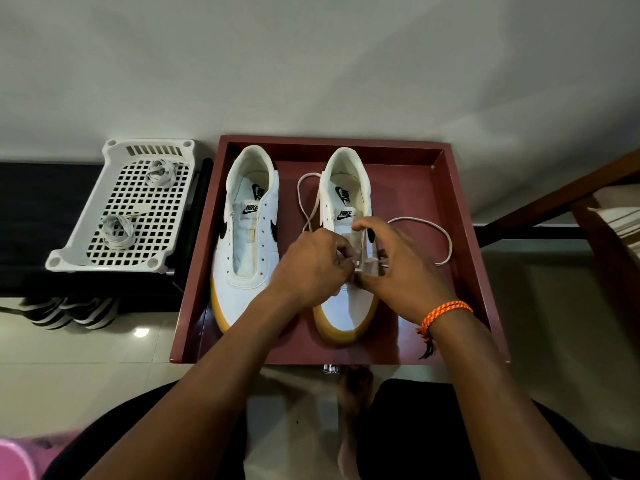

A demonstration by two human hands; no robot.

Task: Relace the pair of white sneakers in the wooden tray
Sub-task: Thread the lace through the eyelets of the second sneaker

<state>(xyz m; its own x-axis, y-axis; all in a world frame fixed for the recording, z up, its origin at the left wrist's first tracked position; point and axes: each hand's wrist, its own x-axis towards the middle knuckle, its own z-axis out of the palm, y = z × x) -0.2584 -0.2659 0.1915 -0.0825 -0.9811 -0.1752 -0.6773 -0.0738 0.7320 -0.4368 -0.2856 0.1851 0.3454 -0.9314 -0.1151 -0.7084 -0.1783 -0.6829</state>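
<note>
Two white sneakers with gum soles stand side by side in the dark red wooden tray (460,216), toes toward me. The left sneaker (247,237) has no lace in its eyelets. Over the lower eyelets of the right sneaker (346,306), my left hand (313,265) pinches a white lace end. My right hand (398,265), with an orange cord at the wrist, also pinches the lace there. The lace (440,233) trails out in loops on both sides of the shoe onto the tray floor. My fingers hide the eyelets being worked.
A white perforated plastic basket (86,251) left of the tray holds two bundled white laces (117,232). It rests on a black rack with striped shoes (69,313) below. A wooden frame (588,188) rises at the right. My knees are below the tray.
</note>
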